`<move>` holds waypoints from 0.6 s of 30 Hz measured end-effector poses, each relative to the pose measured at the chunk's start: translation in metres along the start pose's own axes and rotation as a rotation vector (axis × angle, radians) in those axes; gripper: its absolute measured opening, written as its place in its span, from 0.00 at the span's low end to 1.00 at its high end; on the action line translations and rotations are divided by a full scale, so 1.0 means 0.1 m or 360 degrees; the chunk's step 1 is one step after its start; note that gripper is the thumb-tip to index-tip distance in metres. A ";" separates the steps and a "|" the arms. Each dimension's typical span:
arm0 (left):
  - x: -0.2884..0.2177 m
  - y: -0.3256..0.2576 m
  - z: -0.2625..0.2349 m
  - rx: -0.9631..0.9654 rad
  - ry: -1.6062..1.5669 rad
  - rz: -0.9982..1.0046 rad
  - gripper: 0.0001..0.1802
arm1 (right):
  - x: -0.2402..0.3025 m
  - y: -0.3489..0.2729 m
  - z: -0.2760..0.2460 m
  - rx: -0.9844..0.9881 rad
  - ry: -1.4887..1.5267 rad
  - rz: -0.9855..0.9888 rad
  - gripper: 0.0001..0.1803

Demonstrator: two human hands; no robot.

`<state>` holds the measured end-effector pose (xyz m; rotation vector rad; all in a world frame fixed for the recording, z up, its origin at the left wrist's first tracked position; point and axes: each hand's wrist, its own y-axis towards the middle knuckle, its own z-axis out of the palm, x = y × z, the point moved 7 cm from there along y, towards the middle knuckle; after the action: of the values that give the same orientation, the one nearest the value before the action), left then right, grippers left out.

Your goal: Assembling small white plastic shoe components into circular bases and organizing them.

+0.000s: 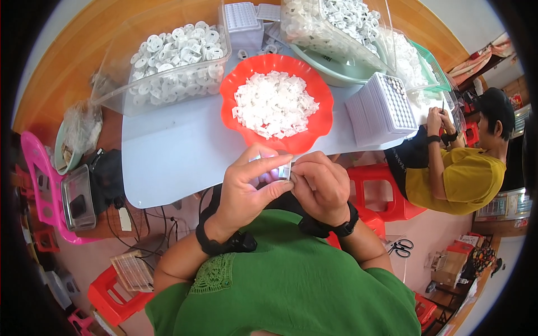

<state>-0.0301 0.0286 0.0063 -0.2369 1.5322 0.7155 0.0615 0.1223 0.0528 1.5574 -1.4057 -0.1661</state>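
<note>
Just beyond the table's near edge, my left hand (245,186) pinches a small white plastic piece (284,171) between thumb and fingers. My right hand (324,183) is closed at the piece's right side, fingertips pressed together; whether they grip the piece or something tiny is hidden. Right in front of both hands, a red scalloped bowl (325,126) holds a heap of small white plastic bits (274,105). A clear bin (109,84) at the far left contains many round white parts (178,51).
A stack of white trays (370,109) stands right of the bowl. Behind it are another clear bin (302,33) and a pale green basin (336,77). A co-worker in a yellow shirt (473,179) sits at the right. Red stools (372,190) and scissors (401,247) are below.
</note>
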 end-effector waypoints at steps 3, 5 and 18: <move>-0.01 0.01 0.01 -0.0022 0.0008 0.0011 0.19 | -0.02 0.00 0.00 -0.0011 0.0031 0.0010 0.11; 0.00 0.01 0.02 -0.0034 -0.0079 -0.0040 0.20 | -0.02 0.01 -0.01 -0.0022 0.0051 0.0010 0.11; -0.05 0.11 -0.05 -0.0011 -0.0336 -0.0076 0.18 | -0.07 0.14 0.02 0.0176 0.0242 0.0130 0.09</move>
<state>-0.0394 0.0325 0.0141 -0.1959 1.3192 0.6862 0.0488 0.1291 0.0586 1.5649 -1.3749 0.0793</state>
